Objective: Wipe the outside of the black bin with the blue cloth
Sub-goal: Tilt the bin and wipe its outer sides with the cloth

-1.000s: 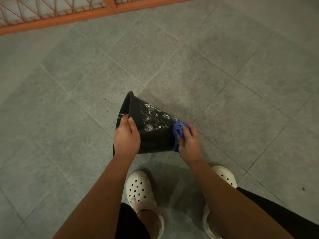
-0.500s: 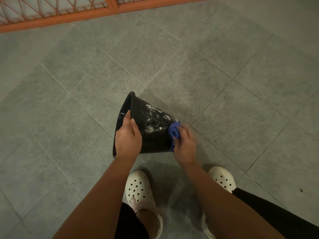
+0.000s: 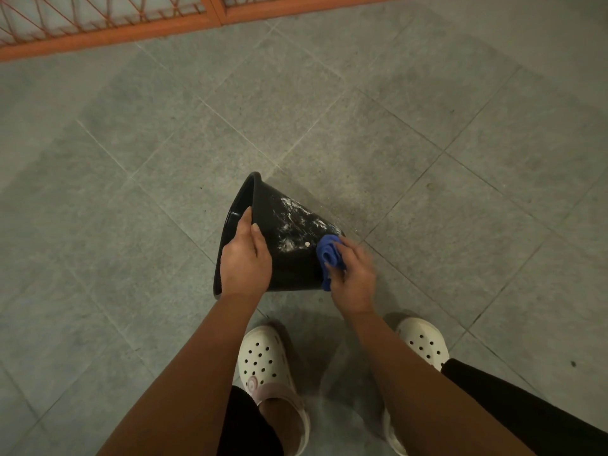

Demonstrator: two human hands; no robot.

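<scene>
Blue cloth (image 3: 330, 255) edged left along black bin (image 3: 291, 261), whose mouth points left.

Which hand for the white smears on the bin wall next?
Right. The right hand holds the blue cloth against the black bin beside the white smears; the left hand grips the rim, steadying it.

Semi-outdoor domestic entrance or corridor, apparently: floor of large grey speckled stone tiles (image 3: 427, 93) with pale grout lines, bounded by an orange-painted metal lattice gate (image 3: 108, 36).
</scene>
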